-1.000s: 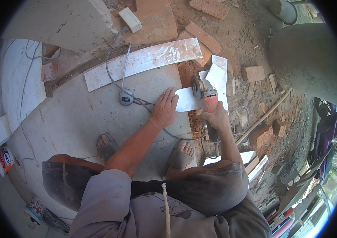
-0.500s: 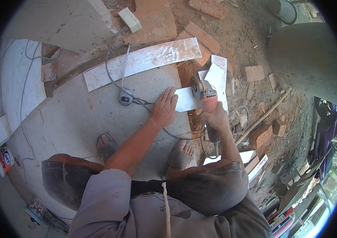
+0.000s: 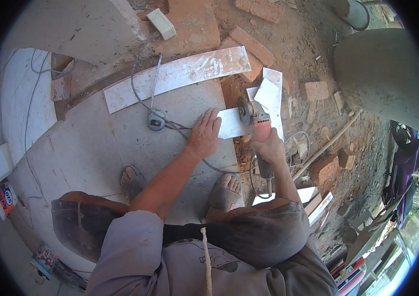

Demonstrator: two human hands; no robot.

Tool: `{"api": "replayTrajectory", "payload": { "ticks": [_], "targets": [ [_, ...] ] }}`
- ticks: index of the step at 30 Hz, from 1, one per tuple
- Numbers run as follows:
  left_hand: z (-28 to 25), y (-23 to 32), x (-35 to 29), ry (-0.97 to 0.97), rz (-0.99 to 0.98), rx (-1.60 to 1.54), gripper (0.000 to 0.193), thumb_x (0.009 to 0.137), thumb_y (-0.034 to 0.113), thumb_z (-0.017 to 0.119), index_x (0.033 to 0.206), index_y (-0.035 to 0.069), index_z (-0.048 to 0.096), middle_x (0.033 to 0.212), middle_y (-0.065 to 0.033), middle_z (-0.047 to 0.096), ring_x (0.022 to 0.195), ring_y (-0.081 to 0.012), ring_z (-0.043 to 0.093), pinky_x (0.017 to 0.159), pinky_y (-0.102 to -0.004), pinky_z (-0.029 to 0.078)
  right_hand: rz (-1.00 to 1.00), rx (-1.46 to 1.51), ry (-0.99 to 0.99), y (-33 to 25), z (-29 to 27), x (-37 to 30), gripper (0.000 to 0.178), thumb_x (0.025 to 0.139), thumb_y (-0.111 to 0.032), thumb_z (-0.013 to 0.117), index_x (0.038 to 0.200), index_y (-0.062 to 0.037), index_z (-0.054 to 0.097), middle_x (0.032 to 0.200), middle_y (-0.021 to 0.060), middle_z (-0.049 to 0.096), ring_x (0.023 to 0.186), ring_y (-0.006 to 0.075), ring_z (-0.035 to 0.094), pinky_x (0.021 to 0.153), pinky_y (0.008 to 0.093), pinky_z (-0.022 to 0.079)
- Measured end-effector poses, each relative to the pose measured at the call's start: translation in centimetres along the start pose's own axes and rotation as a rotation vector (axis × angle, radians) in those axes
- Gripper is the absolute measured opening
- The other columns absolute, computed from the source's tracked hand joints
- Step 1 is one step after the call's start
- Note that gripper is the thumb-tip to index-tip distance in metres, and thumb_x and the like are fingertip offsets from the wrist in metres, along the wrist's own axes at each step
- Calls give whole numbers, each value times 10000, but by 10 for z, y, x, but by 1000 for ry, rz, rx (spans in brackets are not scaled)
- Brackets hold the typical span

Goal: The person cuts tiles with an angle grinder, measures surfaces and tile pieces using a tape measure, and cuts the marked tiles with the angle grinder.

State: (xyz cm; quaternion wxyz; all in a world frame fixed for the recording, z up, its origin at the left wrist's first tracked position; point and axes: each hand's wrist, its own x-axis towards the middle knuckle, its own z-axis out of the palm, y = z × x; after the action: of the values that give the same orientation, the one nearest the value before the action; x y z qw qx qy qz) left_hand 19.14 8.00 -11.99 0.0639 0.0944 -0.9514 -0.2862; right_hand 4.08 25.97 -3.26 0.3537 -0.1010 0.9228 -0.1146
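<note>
A white tile strip (image 3: 229, 124) lies across the edge of the grey concrete slab (image 3: 179, 170), its right end jutting past it. My left hand (image 3: 205, 132) holds its left end down, fingers close together. Gripped in my right hand (image 3: 269, 147) is a red and black angle grinder (image 3: 262, 129). The grinder's disc (image 3: 243, 110) stands on edge at the tile's far right part; exactly how deep it sits is hidden by the tool. Just left of my left hand, a tape measure (image 3: 156, 120) rests on the slab with its blade pulled out, beside a grey cable (image 3: 182, 128).
A long white tile strip (image 3: 179, 74) lies beyond my hands. More tile offcuts (image 3: 268, 92) are right of the grinder. Bricks (image 3: 316, 91), a wooden stick (image 3: 329, 144) and rubble cover the dirt. A big round grey pillar (image 3: 384, 74) rises at right. My sandalled feet (image 3: 225, 192) are close below.
Almost nothing differs. My hands, the grinder and the tile strip keep nearly the same places, with the grinder shifted very slightly at most.
</note>
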Motion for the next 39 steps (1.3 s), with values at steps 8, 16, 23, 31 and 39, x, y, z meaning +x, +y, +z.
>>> {"api": "replayTrajectory", "payload": {
  "ticks": [8, 16, 23, 31, 39],
  "targets": [
    [1, -1, -1, -6, -5, 0, 699, 668, 241, 809, 1224, -41, 494, 1427, -252, 413, 1361, -408, 376, 1145, -468, 311, 26, -20, -25, -1, -2, -3, 714, 661, -388, 717, 1170, 40, 459, 1060, 310, 645, 1022, 461, 632, 885, 493, 498],
    [0, 0, 0, -8, -7, 1, 695, 669, 243, 811, 1219, -41, 495, 1429, -253, 411, 1365, -407, 370, 1142, -468, 313, 23, -21, -29, -1, -1, -6, 743, 672, -433, 710, 1189, 39, 459, 1065, 314, 644, 1034, 458, 632, 897, 492, 493],
    [0, 0, 0, 0, -4, 0, 708, 659, 245, 816, 1219, -50, 499, 1425, -258, 415, 1354, -417, 380, 1135, -473, 321, 44, -37, -26, 0, 0, -4, 793, 670, -491, 718, 1204, 36, 461, 1080, 313, 643, 1042, 448, 634, 902, 490, 488],
    [2, -1, -2, -47, -23, 21, 701, 726, 272, 778, 1271, -36, 462, 1456, -235, 396, 1384, -384, 353, 1164, -459, 279, 38, -50, -30, 1, -1, -7, 765, 658, -461, 726, 1183, 35, 473, 1062, 309, 650, 1032, 451, 636, 898, 489, 488],
    [0, -1, -2, -53, -23, 20, 712, 712, 269, 785, 1266, -43, 464, 1453, -236, 397, 1386, -386, 348, 1165, -459, 276, 3, -30, -15, 4, 0, -11, 742, 647, -429, 728, 1166, 37, 475, 1042, 307, 651, 1012, 453, 638, 882, 484, 496]
  ]
}}
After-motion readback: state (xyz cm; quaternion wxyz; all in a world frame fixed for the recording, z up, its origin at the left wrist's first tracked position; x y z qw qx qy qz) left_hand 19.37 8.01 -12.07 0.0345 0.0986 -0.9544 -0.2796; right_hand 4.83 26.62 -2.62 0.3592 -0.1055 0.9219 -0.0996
